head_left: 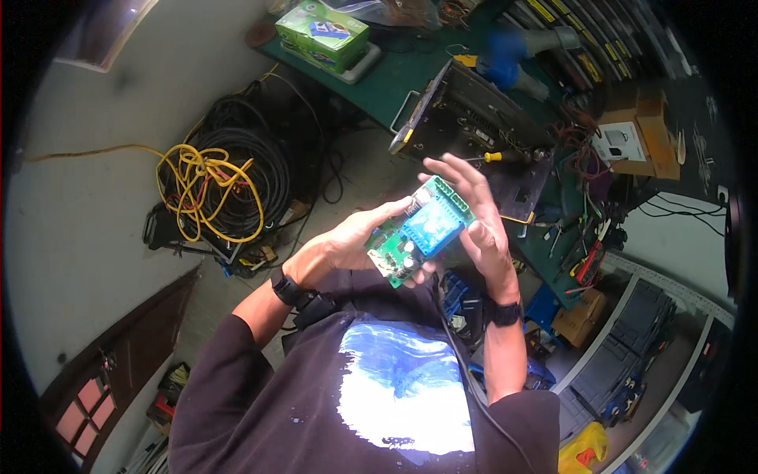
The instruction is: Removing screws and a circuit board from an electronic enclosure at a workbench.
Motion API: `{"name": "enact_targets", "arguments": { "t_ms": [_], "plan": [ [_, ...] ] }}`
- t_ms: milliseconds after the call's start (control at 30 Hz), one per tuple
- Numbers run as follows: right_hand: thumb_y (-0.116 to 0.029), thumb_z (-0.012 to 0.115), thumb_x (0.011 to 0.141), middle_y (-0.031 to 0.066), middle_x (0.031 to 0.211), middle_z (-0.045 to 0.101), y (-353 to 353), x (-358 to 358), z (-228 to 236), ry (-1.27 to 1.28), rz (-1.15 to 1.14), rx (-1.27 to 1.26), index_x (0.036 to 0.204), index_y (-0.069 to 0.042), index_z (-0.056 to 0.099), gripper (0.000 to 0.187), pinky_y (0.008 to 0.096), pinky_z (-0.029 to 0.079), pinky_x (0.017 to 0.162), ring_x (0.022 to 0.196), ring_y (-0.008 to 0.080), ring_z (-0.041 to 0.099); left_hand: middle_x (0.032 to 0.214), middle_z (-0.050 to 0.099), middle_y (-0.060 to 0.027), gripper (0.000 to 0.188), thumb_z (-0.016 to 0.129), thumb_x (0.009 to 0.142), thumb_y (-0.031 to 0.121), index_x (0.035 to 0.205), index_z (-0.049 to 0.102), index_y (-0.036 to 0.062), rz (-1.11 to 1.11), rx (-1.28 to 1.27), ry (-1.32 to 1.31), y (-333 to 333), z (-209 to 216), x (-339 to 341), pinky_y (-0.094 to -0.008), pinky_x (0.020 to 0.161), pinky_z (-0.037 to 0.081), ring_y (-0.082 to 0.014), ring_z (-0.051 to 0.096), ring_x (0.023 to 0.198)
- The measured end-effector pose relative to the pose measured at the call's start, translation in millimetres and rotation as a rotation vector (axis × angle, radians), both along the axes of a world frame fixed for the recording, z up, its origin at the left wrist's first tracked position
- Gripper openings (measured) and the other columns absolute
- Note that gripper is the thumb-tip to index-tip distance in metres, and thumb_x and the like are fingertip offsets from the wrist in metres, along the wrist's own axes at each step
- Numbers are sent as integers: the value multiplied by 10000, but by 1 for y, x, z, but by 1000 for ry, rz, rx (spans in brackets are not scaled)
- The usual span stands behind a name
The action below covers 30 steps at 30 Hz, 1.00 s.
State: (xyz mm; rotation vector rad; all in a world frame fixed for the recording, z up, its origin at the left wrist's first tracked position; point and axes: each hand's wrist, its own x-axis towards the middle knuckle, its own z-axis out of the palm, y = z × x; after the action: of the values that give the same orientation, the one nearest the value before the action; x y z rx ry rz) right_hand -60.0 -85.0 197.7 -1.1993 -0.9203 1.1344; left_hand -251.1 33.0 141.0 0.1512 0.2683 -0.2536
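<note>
A green circuit board [387, 250] with a blue block of relays, white parts and green terminals is held tilted in front of my chest. My left hand [355, 237] grips it from the left, thumb along its upper left edge and fingertips showing below its lower edge. My right hand [487, 237] cups the right end, thumb by the edge and fingers reaching up past the terminals. Beyond my hands, an open metal chassis [482, 110] stands on the green workbench [359, 93]. A yellow-handled screwdriver [493, 156] lies in the chassis.
Coiled black cable [264, 142] and a yellow cord [207, 170] lie on the left. A green box [324, 35] stands on the bench's far end. Right, there are a cardboard box [653, 130], scattered hand tools, a red-and-black tool [588, 265] and a shelf rack [671, 276].
</note>
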Motion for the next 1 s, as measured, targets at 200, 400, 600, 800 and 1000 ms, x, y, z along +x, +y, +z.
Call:
{"name": "enact_targets", "arguments": {
  "t_ms": [200,400,600,800,1000],
  "plan": [
    [-635,632,964,303,1331,629,8,0,-1,288,99,-55,1516,42,424,898,443,498,1079,1246,323,638,1167,707,-269,702,361,1097,580,1394,541,-30,-15,-345,-180,-7,-5,2,-482,846,644,-390,746,1024],
    [-549,677,988,131,1033,727,7,1,6,99,-130,-344,1272,26,652,642,322,617,806,885,193,745,1177,666,-164,522,474,1091,476,1384,505,45,227,464,209,-9,-9,15,-414,832,631,-235,700,1014],
    [-515,677,996,71,903,712,4,3,9,-11,-181,-456,1157,16,695,555,280,598,691,768,129,710,1284,631,-109,482,536,1085,429,1437,480,104,276,512,106,6,23,16,-336,876,591,-169,666,1069],
    [-481,735,967,59,813,706,7,1,10,-159,-187,-528,1175,2,617,539,272,572,656,738,102,682,1217,685,-94,557,701,1012,423,1385,616,19,207,761,210,2,26,18,-335,948,554,-159,661,1104],
    [-511,689,991,93,906,714,5,-1,2,-240,-173,-478,1333,-6,527,631,299,544,726,821,114,647,1230,693,-102,504,664,1046,348,1378,599,-25,301,609,260,-4,9,17,-359,952,590,-153,674,1112]
  ]
}}
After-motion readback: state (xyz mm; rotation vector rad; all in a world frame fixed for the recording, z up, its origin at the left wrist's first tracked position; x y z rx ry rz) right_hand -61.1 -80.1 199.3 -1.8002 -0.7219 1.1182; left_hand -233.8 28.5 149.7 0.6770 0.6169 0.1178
